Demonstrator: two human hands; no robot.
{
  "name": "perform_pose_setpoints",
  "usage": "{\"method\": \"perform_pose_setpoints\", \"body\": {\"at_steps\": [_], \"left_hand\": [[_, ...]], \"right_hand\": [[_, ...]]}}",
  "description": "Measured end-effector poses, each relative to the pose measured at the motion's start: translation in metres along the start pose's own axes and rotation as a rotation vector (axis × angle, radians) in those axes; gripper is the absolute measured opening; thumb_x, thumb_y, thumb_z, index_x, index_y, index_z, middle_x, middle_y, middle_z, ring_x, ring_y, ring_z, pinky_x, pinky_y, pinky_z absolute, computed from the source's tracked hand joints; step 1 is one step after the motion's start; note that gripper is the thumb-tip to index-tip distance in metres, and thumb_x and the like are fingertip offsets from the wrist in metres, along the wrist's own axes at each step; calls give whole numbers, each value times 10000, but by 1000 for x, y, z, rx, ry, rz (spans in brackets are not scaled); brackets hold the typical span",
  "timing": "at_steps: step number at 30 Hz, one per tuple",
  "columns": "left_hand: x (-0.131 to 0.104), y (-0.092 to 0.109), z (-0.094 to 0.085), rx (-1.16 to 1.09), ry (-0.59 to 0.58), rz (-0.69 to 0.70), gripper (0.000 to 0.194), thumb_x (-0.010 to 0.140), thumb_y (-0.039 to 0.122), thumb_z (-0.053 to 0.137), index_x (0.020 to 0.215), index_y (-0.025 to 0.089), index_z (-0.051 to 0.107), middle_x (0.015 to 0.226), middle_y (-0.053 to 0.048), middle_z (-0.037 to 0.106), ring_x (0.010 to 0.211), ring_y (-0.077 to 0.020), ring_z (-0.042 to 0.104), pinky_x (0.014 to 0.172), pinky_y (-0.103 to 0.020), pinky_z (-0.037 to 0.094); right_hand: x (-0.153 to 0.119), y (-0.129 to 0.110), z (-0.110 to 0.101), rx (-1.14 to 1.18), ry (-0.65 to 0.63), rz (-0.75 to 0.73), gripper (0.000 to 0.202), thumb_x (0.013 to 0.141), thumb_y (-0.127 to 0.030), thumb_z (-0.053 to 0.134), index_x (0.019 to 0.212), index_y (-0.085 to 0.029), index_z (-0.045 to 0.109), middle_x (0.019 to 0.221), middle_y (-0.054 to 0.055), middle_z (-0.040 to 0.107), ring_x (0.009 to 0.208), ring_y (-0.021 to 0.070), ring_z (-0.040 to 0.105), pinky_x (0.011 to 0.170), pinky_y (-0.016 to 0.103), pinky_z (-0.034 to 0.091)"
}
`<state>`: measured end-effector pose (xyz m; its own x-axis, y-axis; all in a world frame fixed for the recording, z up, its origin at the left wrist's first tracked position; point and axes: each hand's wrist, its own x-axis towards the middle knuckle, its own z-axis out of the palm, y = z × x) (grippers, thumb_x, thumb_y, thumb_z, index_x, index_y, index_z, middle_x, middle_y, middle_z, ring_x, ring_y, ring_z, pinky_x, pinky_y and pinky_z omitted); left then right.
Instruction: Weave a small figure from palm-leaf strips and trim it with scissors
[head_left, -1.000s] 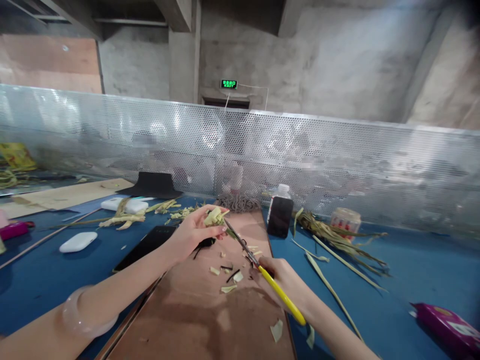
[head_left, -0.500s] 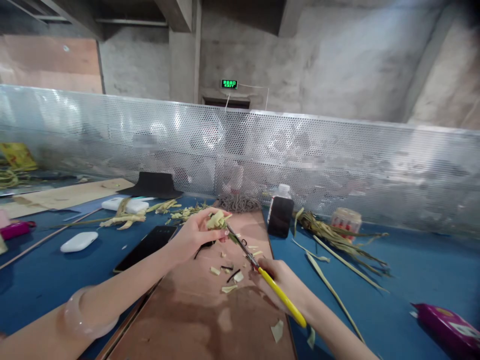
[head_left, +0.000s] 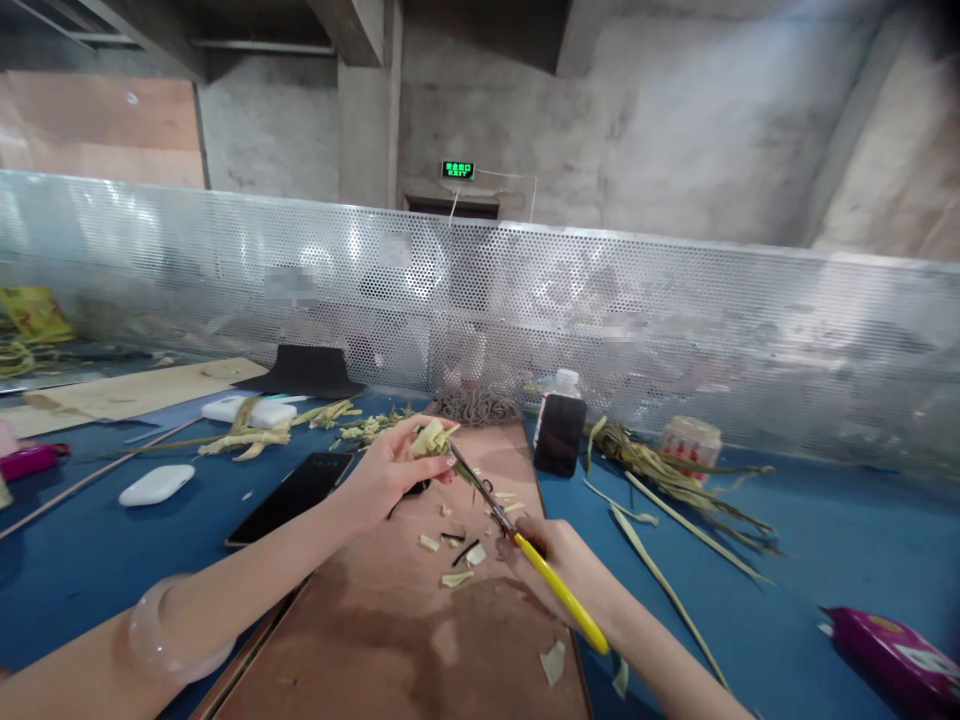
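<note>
My left hand (head_left: 394,468) pinches a small pale green piece of folded plant leaf (head_left: 433,437) between thumb and fingers, above a brown board (head_left: 390,630). My right hand (head_left: 559,560) is closed round a pair of scissors (head_left: 559,588) with yellow handles. Their metal blades point up and left, the tips at the leaf piece beside my left fingertips. Whether the blades are touching the leaf I cannot tell. Pale leaf scraps (head_left: 456,578) and thin black bits lie scattered on the board under my hands.
A black phone (head_left: 289,500) and a white earbud case (head_left: 157,486) lie to the left. At the right stand a bottle (head_left: 568,381) with a dark phone (head_left: 559,434) leaning on it, dried leaf strips (head_left: 675,470), a clear box (head_left: 694,447) and a purple packet (head_left: 900,655). A perforated metal screen (head_left: 637,310) runs behind.
Both hands keep nearly the same place and grip. The leaf piece and the scissor tips have shifted very slightly.
</note>
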<state>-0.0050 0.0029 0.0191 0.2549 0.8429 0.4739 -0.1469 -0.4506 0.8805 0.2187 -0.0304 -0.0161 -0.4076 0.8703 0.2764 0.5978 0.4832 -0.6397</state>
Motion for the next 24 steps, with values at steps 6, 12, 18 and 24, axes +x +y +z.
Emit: {"method": "perform_pose_setpoints", "body": {"at_steps": [6, 12, 18, 24], "left_hand": [[3, 0, -1, -108, 27, 5, 333, 740, 178, 695, 1054, 212, 589, 773, 16, 586, 662, -124, 583, 682, -289, 467], [3, -1, -2, -57, 66, 2, 348, 729, 184, 707, 1059, 210, 599, 820, 12, 582, 666, -103, 533, 619, -243, 427], [5, -2, -2, -69, 71, -51, 363, 711, 204, 728, 1040, 178, 577, 812, -7, 631, 661, -111, 539, 645, -261, 417], [5, 1, 0, -95, 78, -38, 276, 727, 221, 724, 922, 167, 536, 744, 2, 633, 633, -110, 554, 642, -264, 423]], "right_hand": [[-1, 4, 0, 9, 40, 0, 273, 802, -355, 463, 595, -180, 436, 522, -43, 364, 498, 92, 341, 458, 211, 249], [-2, 5, 0, 222, 47, 123, 295, 855, -421, 430, 662, -197, 415, 503, -70, 322, 385, 76, 385, 385, 185, 283], [-2, 4, 3, 309, 35, 174, 300, 846, -448, 454, 677, -203, 411, 488, -86, 309, 318, 67, 375, 328, 173, 284], [-1, 2, 4, 260, 46, 143, 299, 813, -431, 497, 648, -191, 426, 509, -67, 334, 368, 73, 404, 343, 166, 276]]}}
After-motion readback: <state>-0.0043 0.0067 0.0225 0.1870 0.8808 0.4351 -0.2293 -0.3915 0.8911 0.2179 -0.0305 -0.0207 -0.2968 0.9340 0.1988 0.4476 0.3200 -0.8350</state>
